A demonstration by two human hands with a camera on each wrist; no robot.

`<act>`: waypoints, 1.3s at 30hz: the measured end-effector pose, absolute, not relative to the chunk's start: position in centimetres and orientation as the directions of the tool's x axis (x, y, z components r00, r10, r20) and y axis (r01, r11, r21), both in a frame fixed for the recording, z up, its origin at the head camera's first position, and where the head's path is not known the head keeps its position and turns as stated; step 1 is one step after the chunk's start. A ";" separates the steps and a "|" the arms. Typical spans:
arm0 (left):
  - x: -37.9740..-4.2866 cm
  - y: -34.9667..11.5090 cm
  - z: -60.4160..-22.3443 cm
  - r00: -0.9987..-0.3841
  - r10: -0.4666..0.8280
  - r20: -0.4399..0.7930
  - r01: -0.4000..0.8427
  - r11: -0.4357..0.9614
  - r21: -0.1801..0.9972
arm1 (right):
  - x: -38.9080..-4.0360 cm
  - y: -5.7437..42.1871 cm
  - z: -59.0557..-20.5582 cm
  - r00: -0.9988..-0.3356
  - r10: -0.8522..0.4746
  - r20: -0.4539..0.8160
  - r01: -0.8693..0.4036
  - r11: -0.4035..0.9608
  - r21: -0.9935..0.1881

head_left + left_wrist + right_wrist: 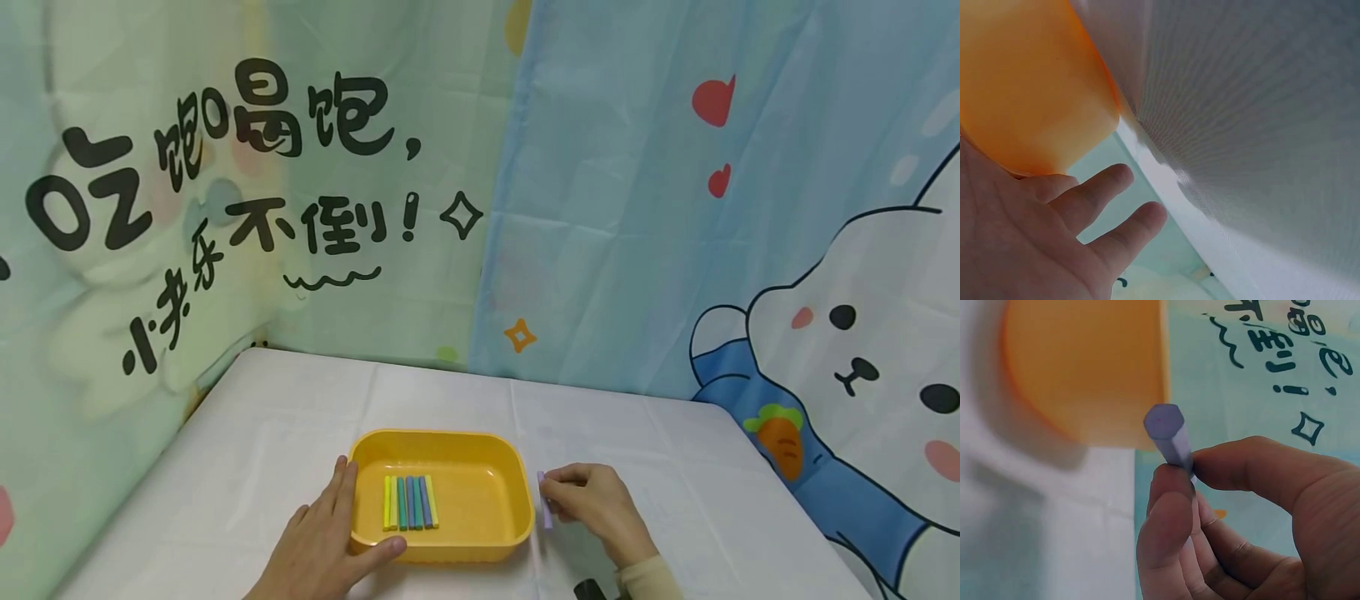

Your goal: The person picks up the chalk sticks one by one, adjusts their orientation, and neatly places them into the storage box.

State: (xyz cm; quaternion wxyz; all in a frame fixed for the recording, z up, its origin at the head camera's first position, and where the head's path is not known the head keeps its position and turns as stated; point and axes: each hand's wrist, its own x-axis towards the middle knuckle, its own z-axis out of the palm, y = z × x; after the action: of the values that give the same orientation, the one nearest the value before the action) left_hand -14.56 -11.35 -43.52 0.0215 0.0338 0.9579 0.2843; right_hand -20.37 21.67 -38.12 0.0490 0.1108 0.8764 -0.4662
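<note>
A yellow plastic tray (480, 537) sits on the white-covered table. In its left half, several thin yellow, green and blue-purple sticks (409, 503) lie side by side in a row. My left hand (322, 533) rests against the tray's left side, its fingers fairly straight along the wall and the thumb at the front rim. Just beyond the tray's right end, my right hand (596, 504) pinches a light purple six-sided stick (1172, 444) between thumb and fingers. One flat end of that stick faces the right wrist camera.
White cloth (315, 400) covers the table. Printed curtains (600, 208) hang behind it and on the left. A dark object (589, 589) shows at the right wrist, by the cream sleeve (651, 577).
</note>
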 end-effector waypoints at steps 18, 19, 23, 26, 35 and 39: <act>-14.6 -11.5 -43.7 -0.997 0.076 -0.016 0.055 0.832 0.552 | -21.3 17.2 -35.8 -0.996 0.023 -0.082 0.083 0.502 -0.861; -14.6 -11.5 -43.7 -0.997 0.078 -0.013 0.058 0.832 0.552 | -21.3 16.9 -35.9 -0.997 0.019 -0.080 0.079 0.500 -0.862; -14.6 -11.6 -43.6 -0.997 0.083 -0.004 0.067 0.829 0.555 | -21.6 15.9 -36.1 -0.997 -0.001 -0.072 0.061 0.504 -0.862; -14.6 -11.5 -43.6 -0.996 0.087 -0.003 0.071 0.828 0.556 | -21.8 15.2 -36.5 -0.997 -0.010 -0.071 0.056 0.512 -0.857; -14.6 -11.5 -43.6 -0.995 0.097 -0.002 0.080 0.830 0.552 | -22.1 13.6 -37.7 -0.994 -0.072 -0.077 0.026 0.541 -0.841; -14.6 -11.6 -43.5 -0.995 0.097 -0.001 0.081 0.832 0.549 | -22.3 12.8 -38.3 -0.993 -0.094 -0.075 0.005 0.589 -0.808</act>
State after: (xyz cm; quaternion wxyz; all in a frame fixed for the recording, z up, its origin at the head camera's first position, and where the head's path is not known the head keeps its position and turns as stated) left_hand -14.61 -11.62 -43.53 0.0146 0.0465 0.9570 0.2859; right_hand -22.25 12.76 -38.25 0.0550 -0.0250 0.8895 -0.4528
